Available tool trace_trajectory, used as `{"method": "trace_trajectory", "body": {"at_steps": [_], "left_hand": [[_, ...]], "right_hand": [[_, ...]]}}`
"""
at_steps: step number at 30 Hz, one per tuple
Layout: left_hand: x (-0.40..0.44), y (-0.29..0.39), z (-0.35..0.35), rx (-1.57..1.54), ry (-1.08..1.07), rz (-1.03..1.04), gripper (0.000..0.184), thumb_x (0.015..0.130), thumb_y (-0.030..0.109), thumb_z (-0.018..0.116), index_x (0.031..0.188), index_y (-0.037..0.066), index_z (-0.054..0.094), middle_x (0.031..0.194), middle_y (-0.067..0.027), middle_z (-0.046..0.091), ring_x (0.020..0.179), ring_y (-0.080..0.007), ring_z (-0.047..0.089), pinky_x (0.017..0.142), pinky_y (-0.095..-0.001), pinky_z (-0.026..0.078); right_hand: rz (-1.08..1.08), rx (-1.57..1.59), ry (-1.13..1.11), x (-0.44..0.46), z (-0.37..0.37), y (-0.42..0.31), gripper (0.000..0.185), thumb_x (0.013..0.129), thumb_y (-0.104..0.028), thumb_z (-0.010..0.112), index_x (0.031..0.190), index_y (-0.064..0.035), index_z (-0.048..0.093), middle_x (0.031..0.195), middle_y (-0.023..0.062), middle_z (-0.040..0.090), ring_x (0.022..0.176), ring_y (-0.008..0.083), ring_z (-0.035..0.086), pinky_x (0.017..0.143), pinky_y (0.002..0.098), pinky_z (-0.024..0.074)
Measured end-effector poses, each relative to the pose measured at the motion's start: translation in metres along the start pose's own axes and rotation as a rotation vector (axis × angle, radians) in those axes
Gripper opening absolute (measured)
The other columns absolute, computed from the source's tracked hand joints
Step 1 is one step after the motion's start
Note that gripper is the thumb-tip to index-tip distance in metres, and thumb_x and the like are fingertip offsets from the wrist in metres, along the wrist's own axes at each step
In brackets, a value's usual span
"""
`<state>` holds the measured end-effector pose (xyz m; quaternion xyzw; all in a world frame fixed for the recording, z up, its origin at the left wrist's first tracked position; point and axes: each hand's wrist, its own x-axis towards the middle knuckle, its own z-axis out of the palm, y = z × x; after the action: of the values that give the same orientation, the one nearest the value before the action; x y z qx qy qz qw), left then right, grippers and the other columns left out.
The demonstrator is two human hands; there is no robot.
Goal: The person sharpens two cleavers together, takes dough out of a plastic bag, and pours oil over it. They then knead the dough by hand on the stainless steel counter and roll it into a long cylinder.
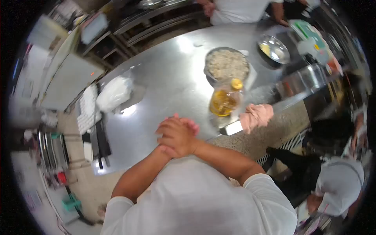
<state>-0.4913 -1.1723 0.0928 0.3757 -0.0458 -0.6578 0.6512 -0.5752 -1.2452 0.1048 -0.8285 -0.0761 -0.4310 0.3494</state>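
Observation:
My right hand [174, 135] lies over my left hand [192, 126], the two clasped in front of my body at the table's near edge. The fingers of my right hand are wrapped round the left one. Most of my left hand is hidden beneath, with pinkish fingertips showing at the right. No tool or food shows in either hand. Nearest on the right stand a plastic bottle of yellow oil [223, 102] with a yellow cap, and a crumpled pink cloth [256, 116] beside a white box-like thing [234, 128].
A pan of whitish, shredded-looking food [227, 64] stands on the steel table [168, 84]. A metal bowl [279, 51] is farther right. At left lie a white plastic bag [114, 94] and egg trays [88, 107]. Other people stand across the table [239, 11] and at lower right [338, 184].

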Motion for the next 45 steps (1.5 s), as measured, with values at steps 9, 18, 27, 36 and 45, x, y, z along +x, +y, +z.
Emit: {"method": "trace_trajectory", "body": {"at_steps": [9, 18, 27, 36, 45], "left_hand": [[-0.091, 0.051, 0.004, 0.362, 0.225, 0.053, 0.042, 0.1, 0.02, 0.062, 0.139, 0.008, 0.051, 0.129, -0.0081, 0.061, 0.113, -0.0168, 0.062, 0.089, -0.0337, 0.055], [-0.116, 0.13, -0.138, 0.57, 0.41, 0.241, 0.018, 0.105, 0.027, 0.055, 0.096, 0.011, 0.057, 0.068, 0.0036, 0.045, 0.053, -0.007, 0.037, 0.05, -0.0257, 0.038], [-0.121, 0.175, -0.285, 0.646, 0.469, 0.106, 0.038, 0.102, 0.029, 0.058, 0.071, 0.009, 0.054, 0.072, 0.0014, 0.053, 0.063, -0.0078, 0.049, 0.058, -0.0267, 0.042], [-0.12, 0.206, -0.338, 0.76, 0.324, 0.307, 0.028, 0.099, 0.015, 0.06, 0.077, -0.001, 0.06, 0.088, -0.0067, 0.062, 0.081, -0.0157, 0.06, 0.074, -0.0297, 0.048], [-0.102, 0.225, -0.281, 1.1, 0.129, 0.579, 0.018, 0.095, 0.019, 0.067, 0.093, 0.001, 0.069, 0.091, -0.0129, 0.066, 0.086, -0.0292, 0.065, 0.077, -0.0376, 0.052]], "right_hand": [[0.455, -0.003, 0.054, -0.032, 0.041, 0.071, 0.024, 0.096, -0.026, 0.061, 0.103, -0.0034, 0.065, 0.095, 0.0158, 0.064, 0.09, 0.0319, 0.061, 0.083, 0.0456, 0.0497], [1.28, 0.586, 0.124, -0.009, 0.11, 0.108, 0.017, 0.098, -0.003, 0.053, 0.112, -0.001, 0.063, 0.076, 0.0002, 0.057, 0.067, 0.0086, 0.054, 0.063, 0.0271, 0.0502], [1.003, -0.356, -0.097, 0.108, 0.262, 0.219, 0.039, 0.085, -0.019, 0.071, 0.117, 0.0015, 0.064, 0.09, 0.0222, 0.073, 0.084, 0.0381, 0.071, 0.079, 0.0433, 0.0554], [0.952, -0.539, -0.122, 0.112, 0.242, 0.209, 0.014, 0.089, -0.015, 0.066, 0.091, -0.0008, 0.069, 0.084, 0.0228, 0.07, 0.078, 0.0409, 0.069, 0.071, 0.0459, 0.0534], [1.031, -0.396, -0.06, 0.123, 0.13, 0.05, 0.014, 0.091, -0.01, 0.069, 0.086, 0.0004, 0.061, 0.085, 0.0122, 0.065, 0.07, 0.0214, 0.059, 0.066, 0.0338, 0.0487]]}}
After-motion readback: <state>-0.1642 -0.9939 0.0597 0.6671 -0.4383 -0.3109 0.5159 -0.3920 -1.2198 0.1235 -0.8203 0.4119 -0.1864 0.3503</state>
